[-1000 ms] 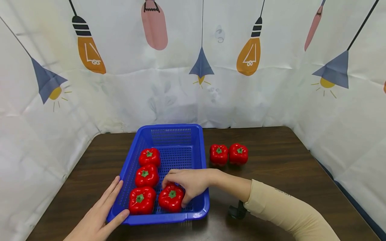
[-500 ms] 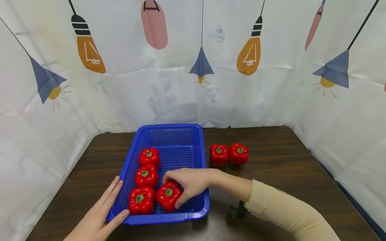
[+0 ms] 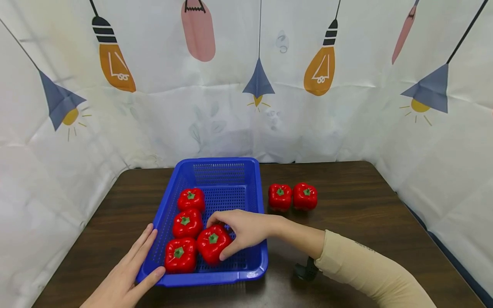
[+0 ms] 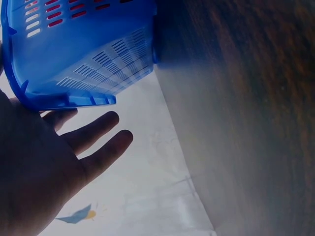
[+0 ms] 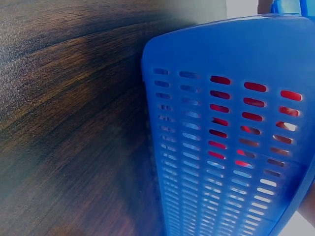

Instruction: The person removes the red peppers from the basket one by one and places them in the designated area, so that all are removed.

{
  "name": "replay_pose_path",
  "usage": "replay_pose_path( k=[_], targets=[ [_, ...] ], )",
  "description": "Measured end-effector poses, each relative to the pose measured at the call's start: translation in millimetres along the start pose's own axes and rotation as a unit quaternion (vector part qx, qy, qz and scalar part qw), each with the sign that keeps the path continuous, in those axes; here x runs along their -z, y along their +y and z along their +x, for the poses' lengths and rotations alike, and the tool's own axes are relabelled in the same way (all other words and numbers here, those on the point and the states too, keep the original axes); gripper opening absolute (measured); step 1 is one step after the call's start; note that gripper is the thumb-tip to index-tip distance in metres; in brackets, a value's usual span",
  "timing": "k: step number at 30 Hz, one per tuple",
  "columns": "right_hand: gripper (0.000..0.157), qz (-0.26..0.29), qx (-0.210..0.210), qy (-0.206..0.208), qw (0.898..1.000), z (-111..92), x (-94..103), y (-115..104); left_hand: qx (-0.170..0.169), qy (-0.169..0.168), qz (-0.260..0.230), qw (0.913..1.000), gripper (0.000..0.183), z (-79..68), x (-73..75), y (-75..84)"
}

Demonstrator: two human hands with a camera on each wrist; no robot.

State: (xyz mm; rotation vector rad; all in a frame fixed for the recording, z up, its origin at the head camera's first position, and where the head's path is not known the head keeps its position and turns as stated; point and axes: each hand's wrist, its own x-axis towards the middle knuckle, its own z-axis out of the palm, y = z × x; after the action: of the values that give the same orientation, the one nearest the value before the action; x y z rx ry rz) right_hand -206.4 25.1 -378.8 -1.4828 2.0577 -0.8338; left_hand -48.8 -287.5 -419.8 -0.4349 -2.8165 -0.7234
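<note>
My right hand (image 3: 242, 229) grips a red pepper (image 3: 211, 252) inside the near half of the blue basket (image 3: 215, 279), thumb on its right side and bent fingers behind it. Whether its base is off the basket floor I can't tell. My left hand (image 3: 125, 271) is relaxed, fingers straight beside the basket's left wall, thumb at its near left corner; I judge that touch enough to steady it. Three other peppers (image 3: 187, 229) line the basket's left wall, and mine is just beside the nearest two. To settle it well, I should aim its green stem (image 3: 213, 238) straight up, ease it sideways without shoving the row, and loosen my fingers only once it sits level. The glossy skin could slip, so a broad, gentle hold seems best. Two more peppers (image 3: 280, 202) stand on the table (image 3: 331, 179), right of the basket.
</note>
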Motion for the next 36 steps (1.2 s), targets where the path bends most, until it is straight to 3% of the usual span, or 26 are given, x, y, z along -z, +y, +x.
replay_pose_path(
  k=[36],
  targets=[
    [0.063, 0.071, 0.036, 0.072, 0.994, -20, 13.7, -4, -0.004, -0.001, -0.004, 1.0, 0.088, -0.7, 2.6, 1.4]
  ],
)
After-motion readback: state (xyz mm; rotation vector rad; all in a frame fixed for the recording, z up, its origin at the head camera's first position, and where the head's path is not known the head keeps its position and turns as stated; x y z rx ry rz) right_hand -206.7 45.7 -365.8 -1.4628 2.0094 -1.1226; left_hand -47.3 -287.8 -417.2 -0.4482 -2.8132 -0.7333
